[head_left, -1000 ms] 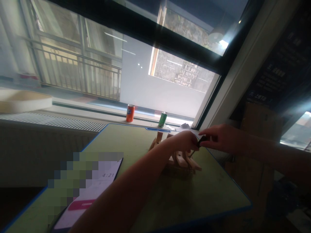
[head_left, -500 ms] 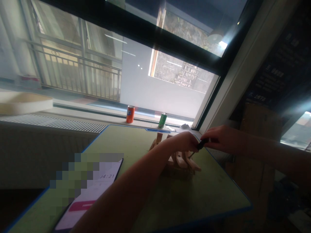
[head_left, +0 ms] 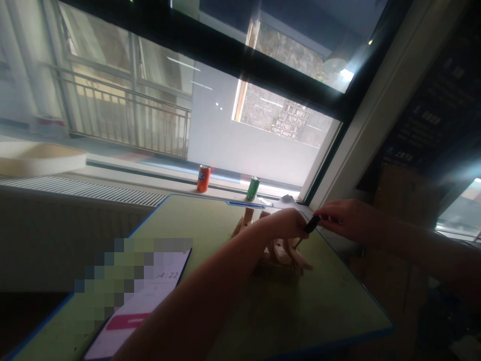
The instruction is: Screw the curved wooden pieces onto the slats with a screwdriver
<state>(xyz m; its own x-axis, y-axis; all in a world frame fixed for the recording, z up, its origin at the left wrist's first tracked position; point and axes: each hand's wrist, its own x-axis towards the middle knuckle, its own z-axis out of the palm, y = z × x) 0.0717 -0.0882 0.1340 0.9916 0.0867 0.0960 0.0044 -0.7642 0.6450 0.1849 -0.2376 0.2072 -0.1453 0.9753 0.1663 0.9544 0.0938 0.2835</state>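
Note:
A screwdriver (head_left: 312, 224) with a black handle slants down, its thin shaft meeting the right side of a wooden model (head_left: 280, 251). My right hand (head_left: 343, 215) pinches the handle's upper end between fingertips and thumb. My left hand (head_left: 288, 223) is curled over the top of the model, its fingers close to the handle's lower end; the fingertips are mostly hidden. Several pale, curved wooden pieces with small holes make up the model, which stands on the green tabletop (head_left: 326, 296). My left forearm covers part of it.
On the windowsill are an orange can (head_left: 203, 179) and a green can (head_left: 253, 188), with crumpled white paper (head_left: 288, 201) to the right. A lit tablet-like screen (head_left: 150, 296) lies on the table's left. Cardboard (head_left: 398, 200) stands at the right, and a ribbed radiator (head_left: 93, 190) under the window.
The view has shifted slightly. The screwdriver's handle appears at a slightly different turn in my right fingers; both hands stay in nearly the same place. The screen's timer reads one second later.

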